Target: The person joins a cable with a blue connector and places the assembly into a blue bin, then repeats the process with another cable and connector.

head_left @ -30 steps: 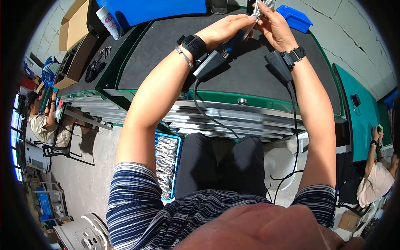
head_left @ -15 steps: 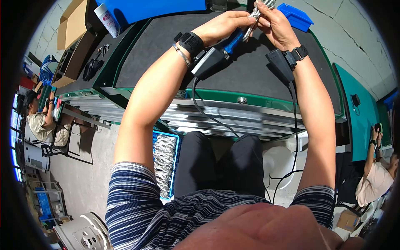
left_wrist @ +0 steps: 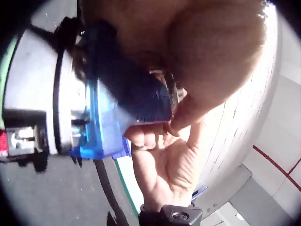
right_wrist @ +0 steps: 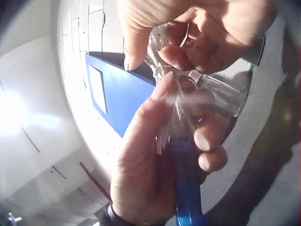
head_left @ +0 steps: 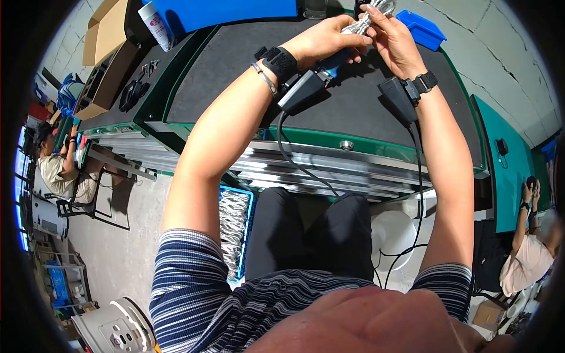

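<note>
Over the far part of the dark bench mat, both hands work at a bundle of silvery-white cord (head_left: 382,7). My left hand (head_left: 326,42) pinches the lower part of the bundle between thumb and fingers. From the other side, my right hand (head_left: 397,44) holds its upper part. In the right wrist view the cord (right_wrist: 157,44) is gathered tightly where the fingertips meet, and loose strands spread below. A translucent blue piece (right_wrist: 186,193) runs along the left palm, partly hidden by the hand.
Beyond the hands stands a blue bin (head_left: 421,29). A spray can (head_left: 156,26) and an open cardboard box (head_left: 106,35) are at left. By the left knee, a blue crate (head_left: 252,203) contains several similar bundles. Black cables hang from both wrist cameras.
My left thumb and fingers have shifted lower on the bundle, and more cord shows above the thumb. The right hand keeps its grip nearly in place.
</note>
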`<state>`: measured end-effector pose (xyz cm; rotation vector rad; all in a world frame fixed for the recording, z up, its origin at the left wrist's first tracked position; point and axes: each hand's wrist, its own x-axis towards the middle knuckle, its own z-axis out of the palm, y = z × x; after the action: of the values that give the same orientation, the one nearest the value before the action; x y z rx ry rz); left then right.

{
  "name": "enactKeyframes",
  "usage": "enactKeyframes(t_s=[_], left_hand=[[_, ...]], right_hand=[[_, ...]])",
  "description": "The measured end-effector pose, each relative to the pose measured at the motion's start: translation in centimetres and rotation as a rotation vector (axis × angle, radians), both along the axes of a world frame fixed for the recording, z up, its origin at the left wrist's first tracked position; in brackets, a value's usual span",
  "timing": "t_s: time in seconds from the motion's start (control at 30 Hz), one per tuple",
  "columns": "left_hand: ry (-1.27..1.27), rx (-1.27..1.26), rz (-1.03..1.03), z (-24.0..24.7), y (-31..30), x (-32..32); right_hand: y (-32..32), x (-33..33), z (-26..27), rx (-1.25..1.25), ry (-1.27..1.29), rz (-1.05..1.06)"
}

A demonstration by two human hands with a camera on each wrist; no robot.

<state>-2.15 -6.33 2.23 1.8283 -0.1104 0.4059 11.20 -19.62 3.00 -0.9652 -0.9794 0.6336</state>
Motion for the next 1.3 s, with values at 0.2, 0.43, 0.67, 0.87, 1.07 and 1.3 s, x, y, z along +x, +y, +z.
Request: enactKeyframes(t_s=[0.2, 0.43, 0.67, 0.87, 1.07, 1.3], left_hand=[[0.080, 0.010, -0.178, 0.2, 0.6, -0.1], [0.007, 0.140, -0.124, 0.2, 0.0, -0.3], [0.128, -0.078, -0.131, 0.1, -0.1, -0.3], [0.132, 0.040, -0.137, -0.1, 0.5, -0.1], [0.055, 0.060, -0.256, 0.2, 0.4, -0.4], [0.078, -0.038, -0.281, 0.1, 0.4, -0.3]], right_hand=[[0.3, 1.0, -0.4, -0.007, 0.022, 0.092], [0.3, 1.0, -0.6, 0.042, 0.047, 0.045], [-0.9, 1.3, 0.0, -0.074, 0.000, 0.269], [0.4, 2.5, -1.2, 0.041, 0.156, 0.167], [0.2, 5.1, -1.5, -0.045, 0.108, 0.430], [-0.7, 2.0, 0.2, -0.096, 0.166, 0.444]])
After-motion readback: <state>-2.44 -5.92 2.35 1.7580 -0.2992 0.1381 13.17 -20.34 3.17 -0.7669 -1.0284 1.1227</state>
